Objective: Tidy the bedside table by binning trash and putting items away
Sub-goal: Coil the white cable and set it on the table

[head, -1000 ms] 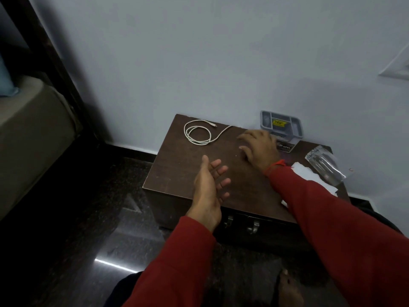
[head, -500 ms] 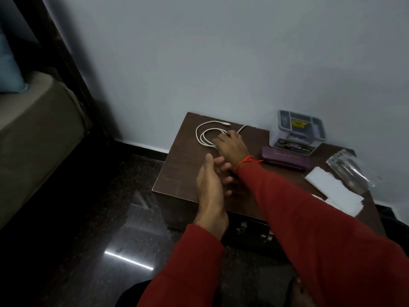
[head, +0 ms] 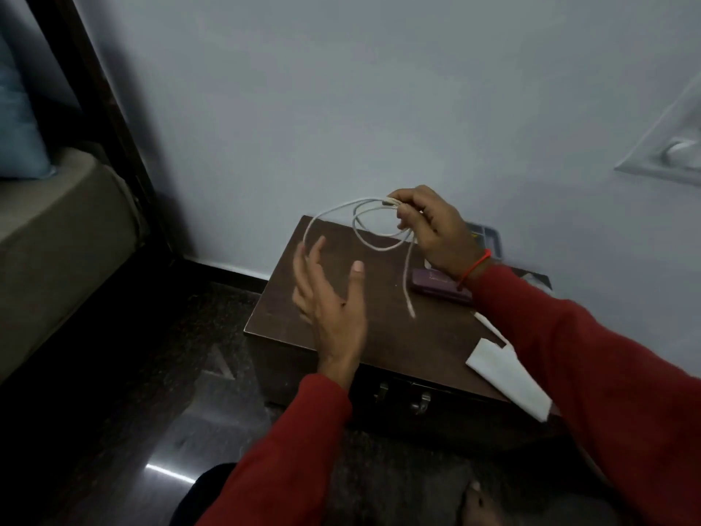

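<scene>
Lifted off the desk (head: 330,328), the white charging cable (head: 364,237) now dangles from our right hand (head: 436,233), pinched shut; our left hand (head: 330,298) waits open below, ready to coil it.

Left half of the dark brown wooden bedside table (head: 288,298) is wide open. Right side's crowded though: flat purple case (head: 440,288), white folded tissue paper (head: 508,377), grey plastic tray (head: 487,237) against the wall.

no readable text, faint unreadable mark on purple case (head: 442,285), grey box (head: 489,237) label blurred
</scene>
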The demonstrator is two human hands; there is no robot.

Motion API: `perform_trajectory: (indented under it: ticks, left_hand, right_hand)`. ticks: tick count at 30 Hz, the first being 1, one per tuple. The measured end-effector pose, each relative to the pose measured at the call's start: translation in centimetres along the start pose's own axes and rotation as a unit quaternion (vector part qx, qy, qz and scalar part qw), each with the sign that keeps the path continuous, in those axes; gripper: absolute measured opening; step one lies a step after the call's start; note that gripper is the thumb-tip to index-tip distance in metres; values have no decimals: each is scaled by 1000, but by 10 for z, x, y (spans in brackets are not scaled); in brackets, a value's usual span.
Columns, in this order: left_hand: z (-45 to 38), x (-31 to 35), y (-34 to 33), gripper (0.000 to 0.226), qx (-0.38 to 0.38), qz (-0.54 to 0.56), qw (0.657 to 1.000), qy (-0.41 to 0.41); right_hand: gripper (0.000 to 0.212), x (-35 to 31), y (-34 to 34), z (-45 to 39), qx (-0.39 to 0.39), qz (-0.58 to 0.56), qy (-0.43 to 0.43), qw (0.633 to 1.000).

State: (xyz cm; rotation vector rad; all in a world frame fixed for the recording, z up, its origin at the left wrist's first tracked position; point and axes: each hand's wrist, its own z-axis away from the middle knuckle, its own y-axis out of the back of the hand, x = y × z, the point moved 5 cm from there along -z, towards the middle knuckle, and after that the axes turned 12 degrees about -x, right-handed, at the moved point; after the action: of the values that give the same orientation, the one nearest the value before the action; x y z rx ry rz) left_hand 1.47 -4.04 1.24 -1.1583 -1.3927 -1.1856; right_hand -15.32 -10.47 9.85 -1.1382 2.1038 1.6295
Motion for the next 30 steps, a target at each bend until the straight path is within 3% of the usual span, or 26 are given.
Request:
perform_trajectory:
  ticks: [4, 6, 8, 11, 16, 19, 22, 24, 27, 30]
  left_hand:
    - [7, 17, 4, 75, 34, -25, 999, -31]
    - [7, 17, -2, 66, -44, 63, 996, -46]
    - [9, 17, -12, 42, -142, 165, 975, -39]
    - [10, 16, -22, 36, -197, 208, 958, -2]
    - [6, 10, -21, 31, -152, 223, 962, 34]
    - [2, 5, -14, 32, -92, 187, 978, 13]
    - [-2, -5, -5, 30, -19, 143, 989, 40]
    - [-4, -10, -3, 27, 3, 170, 983, 75]
    - [-8, -7, -3, 27, -20, 206, 977, 54]
    - [-5, 2, -11, 31, -86, 217, 972, 13]
  right_hand:
    - [26, -35, 26, 9, -55, -2, 26, 998]
    - [26, -42, 31, 16, -77, -3, 8, 997]
    - [26, -43, 28, 23, -91, 5, -10, 996]
    - [25, -38, 23, 34, -69, 36, -39, 996]
    - [28, -29, 26, 38, -34, 153, -38, 987]
    - [25, -18, 23, 37, -33, 162, -48, 985]
    - [18, -11, 33, 33, 65, 136, -74, 986]
    - [19, -3, 40, 32, 107, 113, -128, 979]
    - [18, 1, 33, 34, 84, 59, -167, 981]
    - [27, -11, 13, 35, -22, -4, -97, 995]
